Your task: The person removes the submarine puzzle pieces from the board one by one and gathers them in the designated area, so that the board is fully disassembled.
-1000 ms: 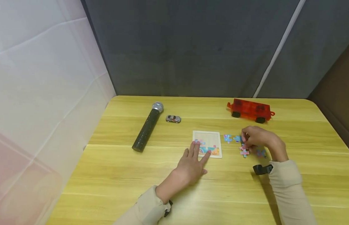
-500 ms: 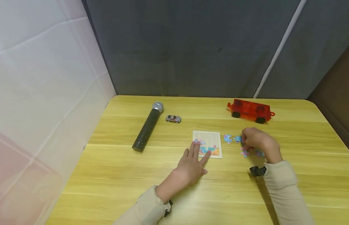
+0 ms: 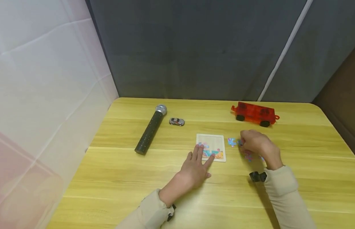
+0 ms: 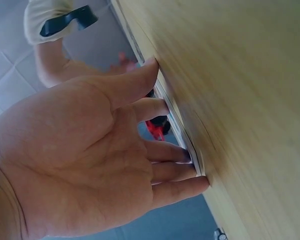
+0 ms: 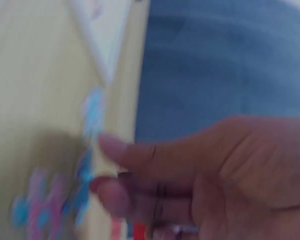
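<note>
My left hand [image 3: 193, 170] rests with spread fingers on the lower left of a square wooden puzzle board [image 3: 209, 135]. Pink, blue and orange pieces [image 3: 217, 155] lie in the board's lower part. To its right, my right hand [image 3: 258, 144] is low over loose jigsaw pieces, its fingers bent. In the blurred right wrist view, the thumb and forefinger are near each other beside blue pieces [image 5: 83, 187]; whether they pinch one is unclear. A blue-and-pink piece [image 3: 232, 142] lies between board and right hand. A pink piece [image 3: 248, 156] is partly under that hand.
A red toy wagon [image 3: 254, 113] with black wheels stands at the back right. Behind the board are a small toy car [image 3: 176, 121] and, farther left, a black microphone [image 3: 150, 132]. A dark partition [image 3: 177, 51] rises behind the table's far edge.
My right hand has shifted left, nearer the board, and now covers more of the blue pieces. My left hand stays put on the board.
</note>
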Demonstrator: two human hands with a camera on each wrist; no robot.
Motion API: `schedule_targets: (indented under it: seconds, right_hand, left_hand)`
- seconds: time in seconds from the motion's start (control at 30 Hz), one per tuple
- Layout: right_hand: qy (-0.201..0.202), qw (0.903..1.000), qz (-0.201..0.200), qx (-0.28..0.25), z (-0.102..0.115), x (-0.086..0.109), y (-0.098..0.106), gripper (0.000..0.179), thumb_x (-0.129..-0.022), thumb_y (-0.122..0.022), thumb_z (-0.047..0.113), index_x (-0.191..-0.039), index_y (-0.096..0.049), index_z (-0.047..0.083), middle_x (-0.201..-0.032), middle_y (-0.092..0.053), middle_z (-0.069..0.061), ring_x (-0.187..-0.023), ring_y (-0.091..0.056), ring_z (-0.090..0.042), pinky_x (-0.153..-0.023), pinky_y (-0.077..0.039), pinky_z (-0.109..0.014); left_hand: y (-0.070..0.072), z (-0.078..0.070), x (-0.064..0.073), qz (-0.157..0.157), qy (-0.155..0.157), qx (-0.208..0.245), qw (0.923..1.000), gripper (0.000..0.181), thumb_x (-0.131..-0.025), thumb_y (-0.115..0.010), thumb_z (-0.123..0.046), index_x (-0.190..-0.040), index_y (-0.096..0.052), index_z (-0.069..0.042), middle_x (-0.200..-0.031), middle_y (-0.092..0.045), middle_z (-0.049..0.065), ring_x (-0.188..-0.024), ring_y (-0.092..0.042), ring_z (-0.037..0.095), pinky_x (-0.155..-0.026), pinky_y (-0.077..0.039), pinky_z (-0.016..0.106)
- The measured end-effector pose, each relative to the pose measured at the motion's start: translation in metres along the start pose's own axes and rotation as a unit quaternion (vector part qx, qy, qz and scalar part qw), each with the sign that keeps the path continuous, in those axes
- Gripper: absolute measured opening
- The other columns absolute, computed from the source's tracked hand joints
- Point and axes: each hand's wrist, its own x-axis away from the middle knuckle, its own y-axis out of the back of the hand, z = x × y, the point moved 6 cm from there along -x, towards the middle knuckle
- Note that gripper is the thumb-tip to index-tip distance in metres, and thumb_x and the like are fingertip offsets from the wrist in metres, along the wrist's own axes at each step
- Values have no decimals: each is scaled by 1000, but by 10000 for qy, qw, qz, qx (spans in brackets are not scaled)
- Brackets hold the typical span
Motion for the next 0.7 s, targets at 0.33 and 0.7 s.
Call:
schedule_targets:
  seconds: [0.33, 0.7]
  right_hand:
    - [1659, 9841, -377, -507, 84, -39, -30, 13, -105, -71, 2, -117, -75, -3, -109, -71, -14, -98, -67, -26, -88, -62, -42]
    - [1212, 9873, -707, -742, 89, -49, -45, 9, -104, -72, 0, -99, -67, 5, -96, -68, -7, -81, -59, -16, -73, -55, -32]
  left_hand:
    - [-2, 1, -2, 164, 101, 144, 9997, 70, -114, -42, -58, -177, -17, -39, -176, -20, 35, -168, -21, 45, -133, -34, 45]
    - [-19, 2, -12, 131, 120, -23, 9998, 71, -115, -38, -60, -177, -10, -41, -177, -21, 34, -168, -21, 44, -133, -33, 45]
